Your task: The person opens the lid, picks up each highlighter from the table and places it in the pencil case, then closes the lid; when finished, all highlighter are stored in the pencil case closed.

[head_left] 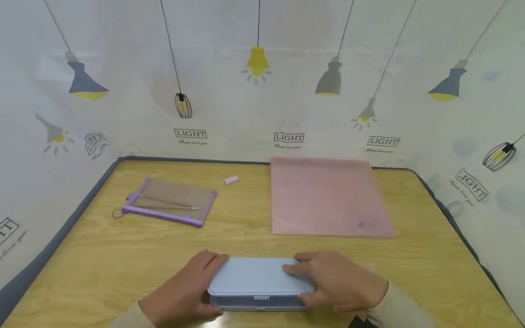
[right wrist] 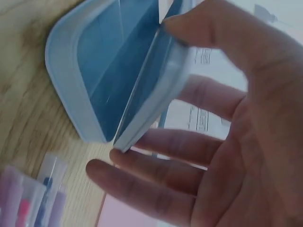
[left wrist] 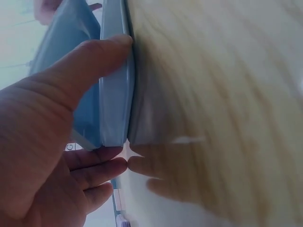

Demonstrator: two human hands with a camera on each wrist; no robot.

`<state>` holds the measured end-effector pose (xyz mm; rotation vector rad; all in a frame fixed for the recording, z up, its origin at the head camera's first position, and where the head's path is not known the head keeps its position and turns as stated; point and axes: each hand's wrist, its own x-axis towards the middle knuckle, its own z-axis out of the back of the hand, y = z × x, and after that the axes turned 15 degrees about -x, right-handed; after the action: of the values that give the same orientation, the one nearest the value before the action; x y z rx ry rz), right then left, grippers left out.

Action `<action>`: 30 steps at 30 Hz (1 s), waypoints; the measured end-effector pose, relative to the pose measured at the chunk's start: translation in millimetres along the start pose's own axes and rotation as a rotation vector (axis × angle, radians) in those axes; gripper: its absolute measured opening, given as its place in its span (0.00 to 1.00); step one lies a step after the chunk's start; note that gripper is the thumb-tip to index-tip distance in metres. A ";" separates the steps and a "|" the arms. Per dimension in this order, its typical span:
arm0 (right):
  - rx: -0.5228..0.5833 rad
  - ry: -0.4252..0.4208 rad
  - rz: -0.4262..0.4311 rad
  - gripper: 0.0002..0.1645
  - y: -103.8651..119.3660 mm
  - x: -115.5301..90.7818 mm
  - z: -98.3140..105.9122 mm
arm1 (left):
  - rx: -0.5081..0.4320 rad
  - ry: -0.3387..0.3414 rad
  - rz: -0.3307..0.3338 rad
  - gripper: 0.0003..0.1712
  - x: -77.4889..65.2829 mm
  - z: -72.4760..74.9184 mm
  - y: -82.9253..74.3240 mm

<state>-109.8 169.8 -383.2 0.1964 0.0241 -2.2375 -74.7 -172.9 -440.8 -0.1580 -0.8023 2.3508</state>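
A light blue plastic pencil case [head_left: 258,276] lies near the table's front edge, its hinged lid partly raised. My left hand [head_left: 186,287] grips the left end of the case; in the left wrist view the thumb [left wrist: 106,56] presses the front wall of the base and the fingers reach behind it. The right hand [head_left: 336,280] holds the lid at its right end. In the right wrist view, that thumb is on the lid's edge [right wrist: 173,71], with fingers behind it. The blue interior [right wrist: 102,61] shows a thin divider; part of it is hidden.
A purple-trimmed mesh zip pouch [head_left: 180,189] with two pencil-like sticks lies back left. A small pink eraser-like block [head_left: 231,180] is beside it. Back right is a pink folder [head_left: 328,196]. Several capped pens [right wrist: 35,198] lie near the case in the right wrist view.
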 end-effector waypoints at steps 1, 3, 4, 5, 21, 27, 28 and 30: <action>0.017 -0.020 0.012 0.31 -2.2 -1.0 -0.5 | -0.024 0.017 0.030 0.58 -0.6 0.4 -0.1; 0.062 -0.059 0.024 0.28 -6.3 -3.4 -1.4 | -0.065 0.045 0.083 0.59 -1.8 0.4 0.0; 0.087 -0.071 0.026 0.27 -8.3 -4.9 -1.5 | -0.084 0.054 0.105 0.59 -2.3 0.3 0.0; 0.112 -0.079 0.027 0.26 -10.4 -6.1 -1.5 | -0.102 0.058 0.122 0.59 -2.7 0.0 -0.1; 0.232 -0.315 -0.196 0.12 -25.4 0.3 -5.1 | -0.103 -0.149 0.082 0.68 -6.5 -7.5 -3.7; 0.254 -0.414 -0.222 0.08 -35.7 10.9 -10.3 | -0.187 -0.159 0.064 0.69 -2.9 -6.6 -3.5; 0.273 -0.417 -0.229 0.08 -37.6 12.8 -11.4 | -0.203 -0.164 0.056 0.69 -2.1 -6.5 -3.5; 0.334 -0.415 -0.250 0.07 -41.2 16.4 -12.8 | -0.223 -0.172 0.043 0.70 -1.2 -6.3 -3.8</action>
<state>-150.2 183.9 -400.4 -0.1021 -0.5794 -2.4784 -69.8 -168.1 -443.8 -0.0670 -1.1559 2.3333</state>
